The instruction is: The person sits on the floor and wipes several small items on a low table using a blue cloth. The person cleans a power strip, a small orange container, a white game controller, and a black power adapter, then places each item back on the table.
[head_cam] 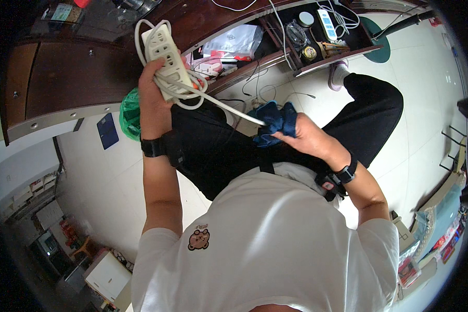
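A cream power strip (167,58) with its cable looped around it is gripped in my left hand (153,84), above the edge of the dark wooden cabinet. From the strip a white cable (234,111) runs to the right, down into a dark blue cloth (275,119). My right hand (312,136) holds that cloth bunched around the cable, over my lap. The cable's part inside the cloth is hidden.
Ahead, one open drawer (238,68) holds plastic bags and papers; another (337,60) holds a white power strip (327,25), a jar and a tape roll. Thin cables hang below. A green bag (130,115) stands beside my left wrist.
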A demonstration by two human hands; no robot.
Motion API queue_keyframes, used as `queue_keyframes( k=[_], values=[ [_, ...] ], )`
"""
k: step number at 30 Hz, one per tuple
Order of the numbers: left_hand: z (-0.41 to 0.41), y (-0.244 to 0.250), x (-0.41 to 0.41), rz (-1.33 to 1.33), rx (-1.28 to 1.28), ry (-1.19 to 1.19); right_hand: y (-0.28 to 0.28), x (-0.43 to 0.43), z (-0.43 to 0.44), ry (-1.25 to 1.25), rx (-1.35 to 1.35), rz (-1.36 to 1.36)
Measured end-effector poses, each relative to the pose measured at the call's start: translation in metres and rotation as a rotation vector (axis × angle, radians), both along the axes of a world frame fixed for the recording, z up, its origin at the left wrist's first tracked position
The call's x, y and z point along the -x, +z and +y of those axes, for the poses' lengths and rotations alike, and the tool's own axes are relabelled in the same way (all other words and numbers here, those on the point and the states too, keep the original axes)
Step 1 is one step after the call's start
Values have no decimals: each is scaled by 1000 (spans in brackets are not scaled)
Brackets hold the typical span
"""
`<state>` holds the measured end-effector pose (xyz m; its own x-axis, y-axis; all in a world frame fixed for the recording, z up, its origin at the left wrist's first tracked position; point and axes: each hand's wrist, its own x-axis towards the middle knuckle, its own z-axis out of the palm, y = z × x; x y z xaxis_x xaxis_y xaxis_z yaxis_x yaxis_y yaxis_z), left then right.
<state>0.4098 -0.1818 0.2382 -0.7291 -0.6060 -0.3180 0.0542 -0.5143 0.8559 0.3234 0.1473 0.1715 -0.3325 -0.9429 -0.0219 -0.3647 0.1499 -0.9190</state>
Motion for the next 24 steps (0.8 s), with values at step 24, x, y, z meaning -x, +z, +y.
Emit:
queue_keyframes(
  k=[24],
  values=[
    [86,-10,-11,-51,-462,-719,38,64,-48,-21,-120,785]
  ],
)
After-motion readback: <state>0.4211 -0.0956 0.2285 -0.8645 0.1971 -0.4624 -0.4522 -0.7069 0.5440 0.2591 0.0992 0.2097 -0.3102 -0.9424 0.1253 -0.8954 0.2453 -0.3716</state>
